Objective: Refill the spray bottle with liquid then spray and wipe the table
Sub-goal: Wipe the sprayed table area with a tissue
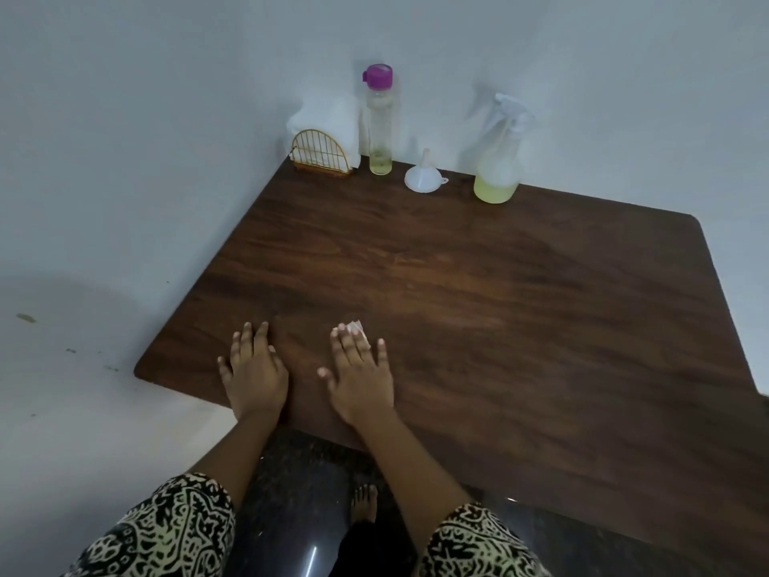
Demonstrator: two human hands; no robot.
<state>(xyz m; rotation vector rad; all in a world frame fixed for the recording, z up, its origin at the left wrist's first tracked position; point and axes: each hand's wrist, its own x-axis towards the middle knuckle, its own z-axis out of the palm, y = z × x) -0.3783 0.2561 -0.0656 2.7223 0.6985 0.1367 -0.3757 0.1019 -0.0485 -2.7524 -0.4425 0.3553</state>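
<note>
Head view, left hand point(254, 370): flat on the table point(520, 310) near the front edge, fingers straight and spread, holding nothing; probably placed there as a brace.
Head view, right hand point(361, 374): just beside the left, palm down, fingers straight, pressing a small white tissue point(358, 326) onto the wood, not curled round it; only a corner shows past the fingertips; a flat press suited to wiping.
Spray bottle point(498, 160): upright at the far edge by the wall, trigger head on, pale yellow liquid in the bottom part; well apart from the hands, likely parked out of the wiping path.
Refill bottle point(379, 118): tall, clear, purple cap on, a little yellow liquid left at the bottom.
Funnel point(423, 179): white, mouth down and spout up, between the two bottles; stable that way.
Tissue holder point(319, 155): gold wire, far corner, white tissues point(333, 118) standing in it.
Writing: no label, brand or text readable anywhere.
Stage: by the look of things, refill done, wiping in hand.
</note>
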